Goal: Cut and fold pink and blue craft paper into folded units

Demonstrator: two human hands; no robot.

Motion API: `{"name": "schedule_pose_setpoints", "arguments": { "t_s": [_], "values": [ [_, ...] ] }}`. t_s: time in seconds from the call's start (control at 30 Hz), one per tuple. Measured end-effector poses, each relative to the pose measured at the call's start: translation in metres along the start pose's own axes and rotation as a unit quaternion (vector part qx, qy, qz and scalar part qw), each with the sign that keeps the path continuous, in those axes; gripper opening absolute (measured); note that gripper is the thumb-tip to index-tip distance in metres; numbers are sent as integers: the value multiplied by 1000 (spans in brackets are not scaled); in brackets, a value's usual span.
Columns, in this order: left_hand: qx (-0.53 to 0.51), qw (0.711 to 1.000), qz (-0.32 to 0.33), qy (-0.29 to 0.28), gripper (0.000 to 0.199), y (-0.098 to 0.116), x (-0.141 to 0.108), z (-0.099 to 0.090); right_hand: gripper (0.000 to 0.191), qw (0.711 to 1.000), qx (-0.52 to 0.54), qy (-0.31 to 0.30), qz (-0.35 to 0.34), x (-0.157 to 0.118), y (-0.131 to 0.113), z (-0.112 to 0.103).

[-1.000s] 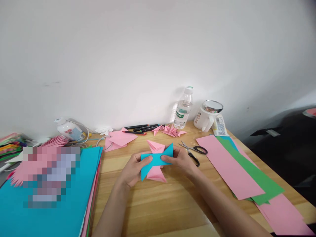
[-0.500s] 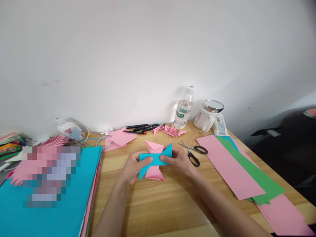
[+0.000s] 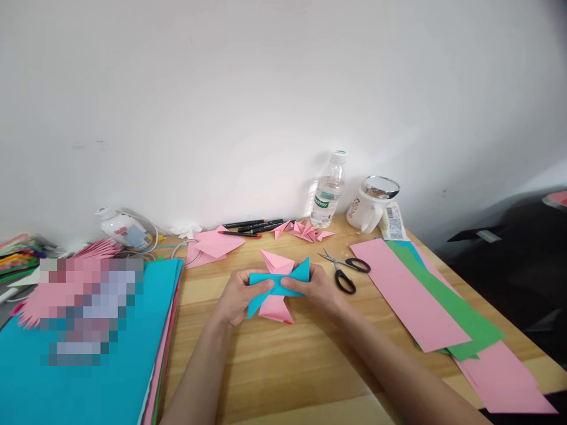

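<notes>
Between my hands is a folded blue paper strip (image 3: 279, 284) with pointed corners, one up at the right and one down at the left. It lies across a folded pink paper piece (image 3: 277, 308), whose flared ends show above and below. My left hand (image 3: 239, 295) grips the blue paper's left end, thumb on top. At the right end, my right hand (image 3: 316, 289) pinches it the same way, its thumb near the middle. The fingers beneath the paper are mostly hidden.
Black-handled scissors (image 3: 345, 271) lie right of my hands, beside pink strips (image 3: 411, 295) and a green strip (image 3: 481, 339). Behind stand a water bottle (image 3: 328, 198) and a white mug (image 3: 365, 206). Pens (image 3: 252, 226) and small pink folds (image 3: 305, 230) lie near the wall. Blue sheets (image 3: 133, 354) are at left.
My right thumb has slid slightly left on the blue paper, closer to my left thumb. The whole view has shifted a little; both hands still hold the paper.
</notes>
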State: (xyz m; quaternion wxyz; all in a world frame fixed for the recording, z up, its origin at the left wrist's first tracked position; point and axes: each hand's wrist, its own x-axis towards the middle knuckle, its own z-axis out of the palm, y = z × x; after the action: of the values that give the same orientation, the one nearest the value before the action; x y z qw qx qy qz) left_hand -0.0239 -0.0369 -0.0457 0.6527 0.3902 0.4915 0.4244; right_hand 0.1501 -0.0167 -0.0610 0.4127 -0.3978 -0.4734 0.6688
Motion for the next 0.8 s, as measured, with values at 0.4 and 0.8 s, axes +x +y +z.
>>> {"name": "schedule_pose_setpoints", "arguments": {
  "t_s": [0.4, 0.8],
  "values": [
    [-117, 991, 49, -38, 37, -3, 4, 13, 34, 980, 85, 177, -39, 6, 7, -2],
    [-99, 993, 9, -68, 17, -5, 5, 10, 39, 985, 49, 161, -39, 5, 5, 2]
  ]
}}
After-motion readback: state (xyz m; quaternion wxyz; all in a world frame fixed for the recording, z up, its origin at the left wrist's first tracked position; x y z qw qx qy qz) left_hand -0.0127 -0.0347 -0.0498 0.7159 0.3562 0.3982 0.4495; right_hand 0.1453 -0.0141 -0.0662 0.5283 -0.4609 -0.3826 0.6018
